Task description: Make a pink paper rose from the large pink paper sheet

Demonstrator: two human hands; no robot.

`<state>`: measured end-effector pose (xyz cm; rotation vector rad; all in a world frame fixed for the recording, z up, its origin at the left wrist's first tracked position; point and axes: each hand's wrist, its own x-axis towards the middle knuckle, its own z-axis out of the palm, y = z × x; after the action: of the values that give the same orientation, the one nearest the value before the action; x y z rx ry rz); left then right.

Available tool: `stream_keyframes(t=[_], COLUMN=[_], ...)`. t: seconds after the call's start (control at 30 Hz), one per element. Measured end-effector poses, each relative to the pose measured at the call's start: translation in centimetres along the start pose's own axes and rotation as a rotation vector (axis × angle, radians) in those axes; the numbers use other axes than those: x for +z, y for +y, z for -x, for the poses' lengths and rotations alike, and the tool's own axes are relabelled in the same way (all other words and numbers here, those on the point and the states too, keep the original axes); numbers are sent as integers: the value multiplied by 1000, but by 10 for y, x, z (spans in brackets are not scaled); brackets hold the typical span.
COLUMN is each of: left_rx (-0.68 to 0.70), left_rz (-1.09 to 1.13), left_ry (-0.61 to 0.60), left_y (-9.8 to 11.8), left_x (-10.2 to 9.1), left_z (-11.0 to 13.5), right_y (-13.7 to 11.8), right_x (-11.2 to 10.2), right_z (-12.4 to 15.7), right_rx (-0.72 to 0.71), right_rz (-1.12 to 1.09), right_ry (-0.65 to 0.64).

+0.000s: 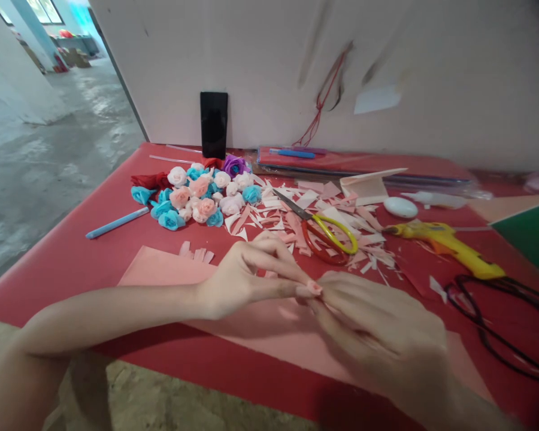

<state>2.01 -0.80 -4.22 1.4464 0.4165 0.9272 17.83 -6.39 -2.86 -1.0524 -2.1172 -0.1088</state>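
Above a pink paper sheet [251,326], the fingertips of my left hand [247,272] and my right hand [381,317] meet. Between them shows a small pink piece of rolled paper [314,288], pinched at the tips of my left thumb and fingers. My right fingers close on the same piece from the other side; their tips are partly hidden. Just beyond my hands lie scissors [303,214] with one yellow and one red handle, among pink and white paper scraps [294,230]. Several paper roses [204,209] in pink, white and blue sit farther left.
A yellow glue gun [458,248] with a black cord [480,317] lies at right, near a white oval object [400,207]. A dark phone [214,124] leans against the pale panel. A blue stick [117,223] lies at left on the red table [63,251].
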Motion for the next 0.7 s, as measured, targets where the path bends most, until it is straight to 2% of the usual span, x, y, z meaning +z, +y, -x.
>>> stream_keyframes(t=[0.13, 0.23, 0.4, 0.57, 0.7], left_rx=[32, 39, -26, -75, -118], left_rz=[-51, -73, 26, 139, 196], left_ry=[55, 73, -30, -135, -180], left_y=[-2, -3, -4, -5, -6], left_x=[2, 2, -2, -6, -6], left_z=[2, 2, -1, -2, -2], right_y=[0, 1, -3, -2, 3], right_x=[5, 7, 3, -4, -2], right_z=[9, 12, 6, -5, -3], right_rx=[-108, -130, 71, 257, 409], right_rz=[255, 269, -20, -463, -822], right_ry=[35, 53, 31, -135, -257])
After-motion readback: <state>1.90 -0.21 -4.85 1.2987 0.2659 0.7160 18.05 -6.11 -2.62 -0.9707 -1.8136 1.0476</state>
